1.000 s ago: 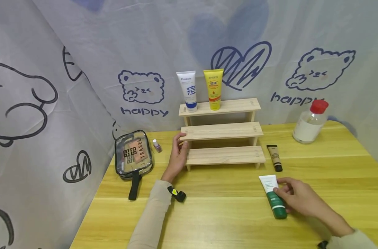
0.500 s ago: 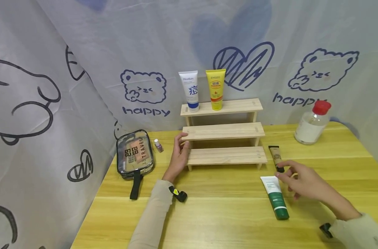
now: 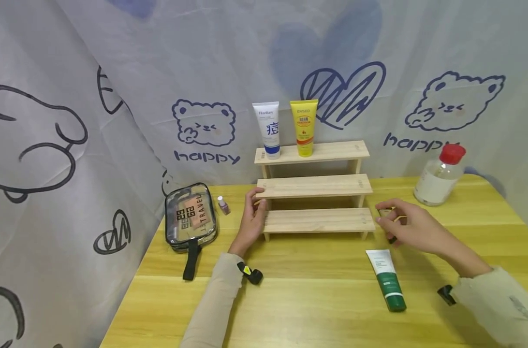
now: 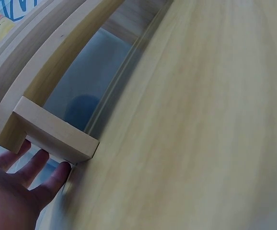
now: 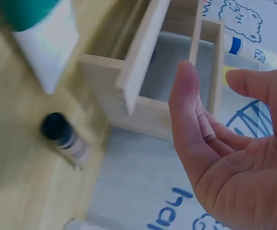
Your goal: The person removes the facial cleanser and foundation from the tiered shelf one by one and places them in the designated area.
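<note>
A three-tier wooden stand (image 3: 315, 184) has my left hand (image 3: 252, 220) at its left end, the fingertips touching the ends of the boards. In the left wrist view, loosely spread fingers (image 4: 46, 179) lie against the end of the stand (image 4: 57, 129). My right hand (image 3: 416, 226) hovers over a small tan tube with a black cap (image 3: 392, 239), mostly hidden beneath it in the head view. In the right wrist view, thumb and fingers are apart with nothing between them, and the small tube (image 5: 66, 136) lies on the table. A green-and-white tube (image 3: 388, 282) lies nearer me.
On the top tier stand a white-and-blue tube (image 3: 268, 128) and a yellow tube (image 3: 304, 126). A clear travel pouch (image 3: 191, 217) and a small polish-like bottle (image 3: 223, 205) are at left. A red-capped bottle (image 3: 438, 179) stands back right, before a patterned curtain.
My right hand has let go of the green-and-white tube, which stays on the table, and has moved forward over the small tan tube. My left hand stays at the stand.
</note>
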{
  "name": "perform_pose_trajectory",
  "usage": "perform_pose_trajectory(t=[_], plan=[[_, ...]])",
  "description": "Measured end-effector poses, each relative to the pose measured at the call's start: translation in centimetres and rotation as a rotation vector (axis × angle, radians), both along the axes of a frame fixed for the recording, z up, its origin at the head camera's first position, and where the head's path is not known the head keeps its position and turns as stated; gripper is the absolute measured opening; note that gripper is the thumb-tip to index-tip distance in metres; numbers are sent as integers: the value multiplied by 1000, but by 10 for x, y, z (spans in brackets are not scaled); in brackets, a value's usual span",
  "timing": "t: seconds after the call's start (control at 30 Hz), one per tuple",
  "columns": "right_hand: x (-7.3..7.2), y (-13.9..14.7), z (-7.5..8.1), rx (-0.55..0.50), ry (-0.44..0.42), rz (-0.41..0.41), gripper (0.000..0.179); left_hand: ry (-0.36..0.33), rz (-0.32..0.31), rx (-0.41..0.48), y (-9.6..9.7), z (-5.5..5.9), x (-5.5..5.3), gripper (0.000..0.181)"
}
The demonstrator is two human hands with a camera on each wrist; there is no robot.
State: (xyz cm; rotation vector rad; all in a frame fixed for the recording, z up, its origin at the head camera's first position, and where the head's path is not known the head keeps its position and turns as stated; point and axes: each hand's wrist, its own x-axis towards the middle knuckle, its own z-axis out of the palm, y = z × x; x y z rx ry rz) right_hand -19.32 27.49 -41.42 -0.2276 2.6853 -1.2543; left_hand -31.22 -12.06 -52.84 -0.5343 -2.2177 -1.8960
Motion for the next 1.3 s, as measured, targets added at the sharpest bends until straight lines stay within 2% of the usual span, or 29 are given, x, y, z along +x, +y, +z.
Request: perform_pose_trajectory(t=[0.27, 0.47, 0.57, 0.67, 0.8, 0.93, 1.07, 1.3], plan=[[-23, -22, 15, -93, 84, -21, 68, 2, -9, 2, -3, 0, 0, 36], [-29, -40, 26, -77, 244, -50, 66, -8, -28, -7, 0, 0, 0, 37], [-35, -51, 33, -109, 292, -56, 65, -7, -38, -5, 1, 1, 1, 37], [-44, -62, 41, -142, 330, -71, 63, -3, -31, -17, 1, 2, 2, 38], [-63, -78, 50, -169, 376, -102, 59, -1, -13, -32, -1, 1, 1, 37], [-85, -91, 57, -189, 375, -133, 57, 2, -17, -23, -3, 2, -1, 37], [-103, -100, 63, -231, 333, -179, 57, 11, -15, -16, -2, 3, -2, 37], [-124, -117, 72, -317, 277, -254, 55, -6, -11, -10, -1, 0, -2, 36]])
